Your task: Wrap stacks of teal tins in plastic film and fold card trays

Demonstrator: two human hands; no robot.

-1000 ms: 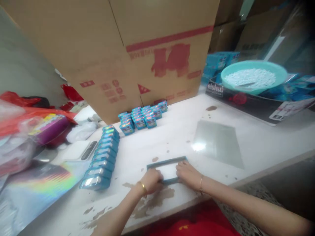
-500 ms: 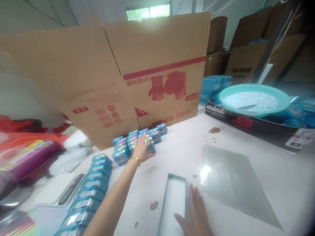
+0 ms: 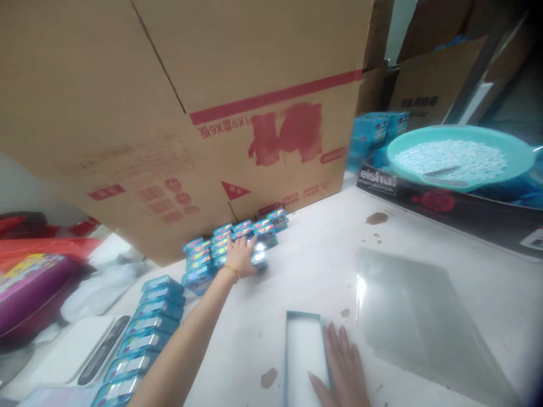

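Note:
My left hand (image 3: 241,255) reaches out to a cluster of small blue boxes (image 3: 199,277) standing in rows against the big carton. Its fingers are bent over a shiny blue box (image 3: 259,259) at the cluster's front right, with the thumb low at its near side; the grip is partly hidden. Closer in, a shallow, long tray (image 3: 303,345) with thin blue walls and a white floor lies on the table. Along its right wall my right hand (image 3: 341,362) rests flat, fingers stretched forward, the thumb reaching over the wall.
A large cardboard carton (image 3: 280,51) walls off the back. Left are a row of blue boxes (image 3: 146,325), a white scale (image 3: 72,350) and plastic bags (image 3: 99,288). A clear sheet (image 3: 419,311) lies right, below a turquoise basin (image 3: 462,133) of white pieces on a black box (image 3: 424,206).
The view has tipped down and closer. My left hand stays at the cluster, its fingers more bent over the front-right box. My right hand remains beside the tray.

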